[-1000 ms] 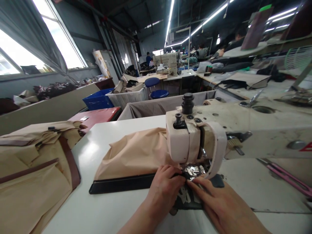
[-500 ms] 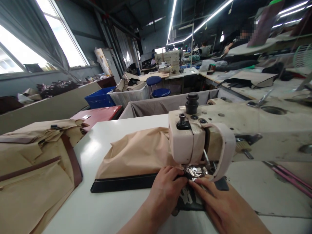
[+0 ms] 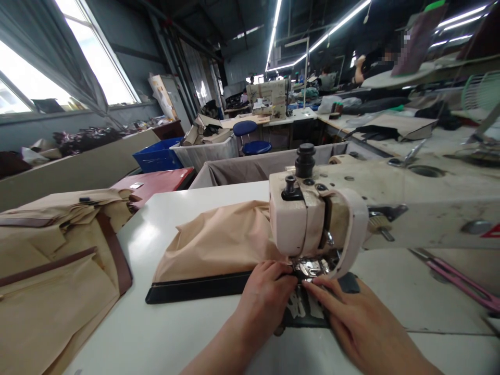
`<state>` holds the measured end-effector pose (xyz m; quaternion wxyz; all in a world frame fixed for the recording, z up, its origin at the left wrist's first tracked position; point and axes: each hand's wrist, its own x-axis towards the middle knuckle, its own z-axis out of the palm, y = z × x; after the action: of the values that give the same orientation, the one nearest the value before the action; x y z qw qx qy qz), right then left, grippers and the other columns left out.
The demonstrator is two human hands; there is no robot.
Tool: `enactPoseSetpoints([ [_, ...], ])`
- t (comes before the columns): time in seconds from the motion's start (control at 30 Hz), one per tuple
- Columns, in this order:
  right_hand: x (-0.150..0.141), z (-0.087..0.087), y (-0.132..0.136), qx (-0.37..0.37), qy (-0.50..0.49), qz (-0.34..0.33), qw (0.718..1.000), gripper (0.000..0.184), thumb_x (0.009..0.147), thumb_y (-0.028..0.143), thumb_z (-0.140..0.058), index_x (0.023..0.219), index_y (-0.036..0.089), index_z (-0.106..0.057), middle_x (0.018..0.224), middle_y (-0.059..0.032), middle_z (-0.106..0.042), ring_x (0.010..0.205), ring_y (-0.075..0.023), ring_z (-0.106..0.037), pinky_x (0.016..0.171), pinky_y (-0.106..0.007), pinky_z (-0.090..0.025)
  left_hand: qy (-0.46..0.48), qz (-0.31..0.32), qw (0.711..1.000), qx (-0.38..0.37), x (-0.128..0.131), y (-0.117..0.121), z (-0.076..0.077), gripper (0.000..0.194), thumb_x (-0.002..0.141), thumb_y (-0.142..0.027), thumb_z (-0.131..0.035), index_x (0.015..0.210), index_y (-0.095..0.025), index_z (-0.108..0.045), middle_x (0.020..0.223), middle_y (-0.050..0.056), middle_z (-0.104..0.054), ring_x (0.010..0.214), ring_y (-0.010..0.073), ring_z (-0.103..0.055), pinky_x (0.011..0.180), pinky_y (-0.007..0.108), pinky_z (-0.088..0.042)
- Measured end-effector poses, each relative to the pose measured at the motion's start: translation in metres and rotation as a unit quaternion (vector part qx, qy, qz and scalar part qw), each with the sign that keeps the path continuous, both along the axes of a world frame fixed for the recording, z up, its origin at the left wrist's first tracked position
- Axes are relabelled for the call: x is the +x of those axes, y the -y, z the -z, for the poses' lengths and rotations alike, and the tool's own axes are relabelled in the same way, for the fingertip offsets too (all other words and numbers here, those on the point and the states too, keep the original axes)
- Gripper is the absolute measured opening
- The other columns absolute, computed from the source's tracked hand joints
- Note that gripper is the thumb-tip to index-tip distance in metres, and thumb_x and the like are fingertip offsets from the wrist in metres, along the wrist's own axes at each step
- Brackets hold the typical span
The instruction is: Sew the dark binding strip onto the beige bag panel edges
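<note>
A beige fabric piece (image 3: 219,239) with a black band (image 3: 199,288) along its near edge lies on the white table, running under the head of a sewing machine (image 3: 297,213). My left hand (image 3: 267,291) is closed on the band's right end, just left of the metal presser foot (image 3: 312,266); its fingers are curled and the thumb points at the foot. On the other side, my right hand (image 3: 351,312) lies low with fingers stretched out, the fingertips touching the work just in front of the foot. The needle and the stitch point are hidden.
Beige pieces with brown trim (image 3: 50,281) are heaped at the left. Pink-handled scissors (image 3: 461,278) lie at the right, under the machine arm. Behind the table stand a grey-lined bin (image 3: 242,169), a blue stool (image 3: 255,148) and a blue crate (image 3: 156,154). People work farther back.
The camera view has shifted slightly, so the machine arm and scissors appear a little farther left and higher. Both hands keep nearly the same places at the presser foot.
</note>
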<state>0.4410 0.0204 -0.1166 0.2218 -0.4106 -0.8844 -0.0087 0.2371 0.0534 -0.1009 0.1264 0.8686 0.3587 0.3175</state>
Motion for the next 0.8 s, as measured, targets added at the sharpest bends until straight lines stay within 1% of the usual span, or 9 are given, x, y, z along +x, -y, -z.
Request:
enactPoseSetpoints([
  [0.17,-0.001,0.000,0.003,-0.026,-0.006,0.007,1.000,0.043,0.086,0.006,-0.037,0.125,0.017,-0.051,0.121,-0.0113,-0.055,0.109,-0.0286,-0.049,0.088,-0.049,-0.046,0.032,-0.010,0.999,-0.008,-0.001,-0.004,0.003,0.014,0.086,-0.014,-0.054,0.084,-0.016,-0.067,0.091,0.007,-0.065,0.088,0.0196,-0.059,0.080,0.032,-0.048],
  [0.33,0.001,0.001,0.001,-0.021,-0.010,0.010,1.000,0.044,0.083,0.005,-0.039,0.123,0.017,-0.052,0.115,-0.0117,-0.058,0.104,-0.0285,-0.051,0.086,-0.048,-0.048,0.029,-0.011,0.999,-0.015,0.001,-0.006,0.002,0.014,0.086,-0.015,-0.054,0.082,-0.016,-0.068,0.089,0.006,-0.065,0.086,0.0187,-0.059,0.079,0.031,-0.049],
  [0.47,0.002,0.004,-0.002,0.009,0.022,-0.006,1.000,0.043,0.083,0.006,-0.041,0.124,0.016,-0.052,0.114,-0.0127,-0.059,0.101,-0.0294,-0.052,0.082,-0.048,-0.050,0.013,-0.002,1.000,-0.010,0.002,-0.006,-0.001,0.018,0.089,-0.017,-0.050,0.085,-0.017,-0.068,0.090,0.006,-0.065,0.088,0.0180,-0.059,0.080,0.030,-0.049],
  [0.57,0.001,0.005,-0.003,0.029,0.032,-0.006,0.999,0.043,0.084,0.005,-0.041,0.124,0.013,-0.052,0.116,-0.0140,-0.059,0.102,-0.0300,-0.052,0.081,-0.048,-0.051,0.014,0.002,1.000,0.010,0.001,-0.005,-0.002,0.019,0.090,-0.017,-0.050,0.086,-0.017,-0.069,0.089,0.006,-0.066,0.087,0.0171,-0.059,0.079,0.028,-0.049],
  [0.67,-0.001,0.006,-0.004,0.039,0.033,-0.004,0.999,0.042,0.083,0.005,-0.042,0.124,0.012,-0.053,0.115,-0.0152,-0.058,0.101,-0.0304,-0.052,0.082,-0.050,-0.051,0.017,0.004,1.000,0.018,0.001,-0.007,0.000,0.017,0.088,-0.016,-0.052,0.084,-0.017,-0.068,0.088,0.005,-0.066,0.086,0.0166,-0.059,0.078,0.027,-0.049],
  [0.8,-0.004,0.006,-0.004,0.039,0.045,0.016,0.998,0.045,0.077,0.001,-0.041,0.119,0.013,-0.056,0.111,-0.0155,-0.059,0.092,-0.0301,-0.054,0.076,-0.050,-0.052,0.010,-0.010,1.000,0.004,0.001,-0.018,0.004,0.020,0.090,-0.020,-0.050,0.080,-0.018,-0.066,0.087,0.003,-0.067,0.082,0.0149,-0.061,0.078,0.028,-0.050],
])
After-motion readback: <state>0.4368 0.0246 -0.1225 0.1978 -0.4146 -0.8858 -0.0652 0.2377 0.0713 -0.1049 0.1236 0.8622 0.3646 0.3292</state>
